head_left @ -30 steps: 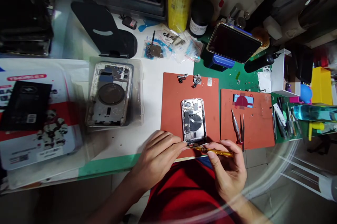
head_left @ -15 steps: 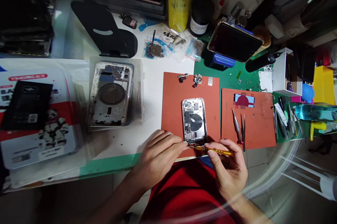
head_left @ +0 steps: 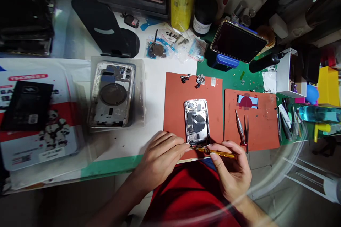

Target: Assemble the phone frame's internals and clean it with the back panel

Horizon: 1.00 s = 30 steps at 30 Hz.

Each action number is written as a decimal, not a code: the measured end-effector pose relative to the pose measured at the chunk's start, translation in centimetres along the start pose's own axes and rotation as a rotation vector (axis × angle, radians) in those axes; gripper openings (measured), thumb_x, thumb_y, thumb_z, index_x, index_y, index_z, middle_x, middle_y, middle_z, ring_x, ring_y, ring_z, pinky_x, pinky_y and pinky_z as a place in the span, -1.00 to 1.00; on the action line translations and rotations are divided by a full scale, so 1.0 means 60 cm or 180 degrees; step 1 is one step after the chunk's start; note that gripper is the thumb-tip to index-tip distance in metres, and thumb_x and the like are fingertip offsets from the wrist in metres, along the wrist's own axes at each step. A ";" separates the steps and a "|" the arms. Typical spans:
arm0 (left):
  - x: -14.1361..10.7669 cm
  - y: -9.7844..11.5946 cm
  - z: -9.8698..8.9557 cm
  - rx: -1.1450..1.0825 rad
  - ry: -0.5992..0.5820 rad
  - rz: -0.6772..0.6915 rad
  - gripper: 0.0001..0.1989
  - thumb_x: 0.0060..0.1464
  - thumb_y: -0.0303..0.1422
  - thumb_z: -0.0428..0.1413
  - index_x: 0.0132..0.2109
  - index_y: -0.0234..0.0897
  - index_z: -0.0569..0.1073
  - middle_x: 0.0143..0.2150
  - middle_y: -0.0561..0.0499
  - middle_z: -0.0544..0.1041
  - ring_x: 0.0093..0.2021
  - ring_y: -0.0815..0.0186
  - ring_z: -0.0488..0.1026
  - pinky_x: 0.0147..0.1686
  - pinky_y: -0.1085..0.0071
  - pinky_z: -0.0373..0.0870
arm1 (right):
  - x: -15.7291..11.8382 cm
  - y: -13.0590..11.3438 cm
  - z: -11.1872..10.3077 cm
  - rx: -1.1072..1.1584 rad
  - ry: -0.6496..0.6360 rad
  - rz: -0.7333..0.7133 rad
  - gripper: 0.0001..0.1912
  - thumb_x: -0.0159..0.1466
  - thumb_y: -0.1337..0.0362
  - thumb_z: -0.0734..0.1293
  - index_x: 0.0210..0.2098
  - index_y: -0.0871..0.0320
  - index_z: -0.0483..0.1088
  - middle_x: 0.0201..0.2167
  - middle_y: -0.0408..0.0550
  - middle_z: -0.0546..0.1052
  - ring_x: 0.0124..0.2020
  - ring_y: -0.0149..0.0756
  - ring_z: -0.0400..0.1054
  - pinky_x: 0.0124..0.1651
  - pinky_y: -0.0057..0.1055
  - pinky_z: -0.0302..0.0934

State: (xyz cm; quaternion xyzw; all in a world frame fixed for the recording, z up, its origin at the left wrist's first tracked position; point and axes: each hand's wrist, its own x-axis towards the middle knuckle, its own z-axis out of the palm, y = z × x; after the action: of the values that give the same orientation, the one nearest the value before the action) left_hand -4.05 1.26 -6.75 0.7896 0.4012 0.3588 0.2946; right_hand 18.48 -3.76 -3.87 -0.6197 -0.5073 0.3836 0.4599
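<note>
An opened phone [head_left: 198,123] lies on a reddish-brown mat [head_left: 174,95], its inner parts bare. My right hand [head_left: 234,168] grips a golden screwdriver [head_left: 220,153], held almost level, with its tip pointing left at the phone's bottom edge. At the lower left corner of the phone is my left hand [head_left: 162,159], thumb and fingers pressed together close to the screwdriver's tip. What those fingers pinch, if anything, is hidden. Small metal phone parts [head_left: 200,80] lie along the top of the mat.
Tweezers [head_left: 247,134] and a silver screwdriver [head_left: 239,125] rest on a second mat [head_left: 262,127] at right. Left of the mats, a phone housing [head_left: 112,95] lies in a clear tray. A phone [head_left: 239,41] leans on a blue stand behind. A battery [head_left: 28,106] lies far left.
Almost nothing differs. The screwdriver and my right hand have shifted very slightly right; my left hand stays at the phone's corner.
</note>
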 end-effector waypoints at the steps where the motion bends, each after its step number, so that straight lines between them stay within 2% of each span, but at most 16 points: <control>1: 0.000 0.000 0.000 -0.0004 -0.0005 0.0001 -0.80 0.37 -0.58 0.19 0.06 -0.26 0.53 -0.16 0.02 0.63 -0.20 0.28 0.47 -0.14 0.25 0.36 | 0.000 0.000 -0.001 -0.0030 -0.0014 0.0010 -0.59 0.41 0.41 0.50 0.19 0.01 0.43 -0.11 -0.10 0.76 -0.05 -0.29 0.69 0.13 -0.36 0.56; 11: -0.001 -0.002 -0.001 -0.0111 -0.0029 -0.0037 -0.79 0.36 -0.59 0.21 0.05 -0.26 0.53 -0.16 0.03 0.62 -0.21 0.31 0.45 -0.14 0.25 0.33 | 0.007 0.005 -0.003 -0.0201 0.0031 0.0081 -0.62 0.39 0.35 0.53 0.15 0.00 0.47 -0.14 -0.12 0.76 -0.11 -0.28 0.70 0.07 -0.36 0.58; 19: -0.002 -0.002 -0.003 -0.0115 -0.0139 -0.0048 -0.79 0.35 -0.59 0.22 0.05 -0.25 0.54 -0.15 0.03 0.61 -0.20 0.30 0.44 -0.12 0.24 0.31 | 0.013 0.004 -0.004 -0.0016 -0.0040 0.0146 -0.61 0.40 0.38 0.52 0.16 -0.01 0.47 -0.15 -0.16 0.76 -0.12 -0.39 0.69 0.08 -0.49 0.55; 30: 0.000 -0.002 0.001 -0.0086 -0.0108 -0.0066 -0.81 0.33 -0.56 0.26 0.02 -0.25 0.54 -0.16 0.03 0.62 -0.20 0.29 0.46 -0.11 0.23 0.33 | 0.007 0.010 -0.008 0.0032 0.0010 0.0285 -0.60 0.38 0.38 0.53 0.16 -0.01 0.47 -0.15 -0.13 0.75 -0.14 -0.33 0.68 0.04 -0.42 0.58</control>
State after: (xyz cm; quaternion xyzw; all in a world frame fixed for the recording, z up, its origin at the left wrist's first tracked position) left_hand -4.06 1.29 -6.90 0.7874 0.3994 0.3477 0.3156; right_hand 19.17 -3.44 -4.31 -0.6400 -0.4764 0.4054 0.4462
